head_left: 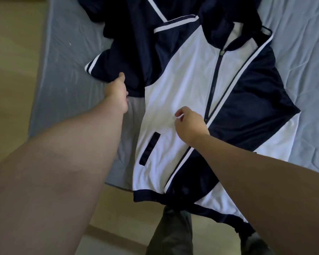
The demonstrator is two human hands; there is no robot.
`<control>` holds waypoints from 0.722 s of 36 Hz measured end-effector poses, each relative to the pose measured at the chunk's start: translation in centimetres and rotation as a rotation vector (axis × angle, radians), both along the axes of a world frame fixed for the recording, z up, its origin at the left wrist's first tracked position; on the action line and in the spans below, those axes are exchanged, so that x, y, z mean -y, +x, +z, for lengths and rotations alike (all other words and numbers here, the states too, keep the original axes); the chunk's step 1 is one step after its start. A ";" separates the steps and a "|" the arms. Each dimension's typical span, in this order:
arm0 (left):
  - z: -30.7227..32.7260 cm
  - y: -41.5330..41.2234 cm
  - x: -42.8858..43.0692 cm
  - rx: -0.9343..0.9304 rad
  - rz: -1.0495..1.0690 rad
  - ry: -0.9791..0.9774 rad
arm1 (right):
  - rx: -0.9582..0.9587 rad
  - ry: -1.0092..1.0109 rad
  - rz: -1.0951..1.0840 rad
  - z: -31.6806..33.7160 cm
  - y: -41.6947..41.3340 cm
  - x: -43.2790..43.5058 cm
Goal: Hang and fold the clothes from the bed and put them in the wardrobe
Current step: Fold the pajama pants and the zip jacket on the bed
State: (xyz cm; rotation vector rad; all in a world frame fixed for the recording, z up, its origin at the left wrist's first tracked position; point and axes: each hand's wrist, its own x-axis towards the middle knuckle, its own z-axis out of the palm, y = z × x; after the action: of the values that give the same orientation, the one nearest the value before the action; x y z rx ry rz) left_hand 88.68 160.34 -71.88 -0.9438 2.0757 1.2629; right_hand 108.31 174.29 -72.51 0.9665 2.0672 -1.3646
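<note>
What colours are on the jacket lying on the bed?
The jacket is navy and white with white stripes, clearest in the head view.

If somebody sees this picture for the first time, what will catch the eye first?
First, the navy and white zip jacket, spread front-up across the grey bed sheet. Then the left hand, which grips the navy fabric at the jacket's left edge, and the right hand, which pinches the white front beside the zip.

The head camera looks steeply down from close above the bed [66, 52] edge.
</note>
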 end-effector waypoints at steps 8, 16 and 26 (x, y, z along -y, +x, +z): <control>0.8 -4.9 0.7 0.037 0.205 0.222 | -0.007 -0.040 -0.042 -0.2 -4.1 3.3; 1.8 -6.4 3.1 0.116 0.266 0.355 | -0.033 -0.013 -0.056 1.1 -6.9 4.3; 2.7 -5.7 5.9 -0.018 0.449 0.450 | -0.024 0.001 -0.086 2.8 -7.8 4.6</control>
State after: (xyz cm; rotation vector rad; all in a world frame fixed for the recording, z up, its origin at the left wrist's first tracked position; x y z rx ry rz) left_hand 82.98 154.40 -69.14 -1.2141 1.5267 1.8694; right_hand 100.52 169.71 -69.73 1.0558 2.0654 -1.4244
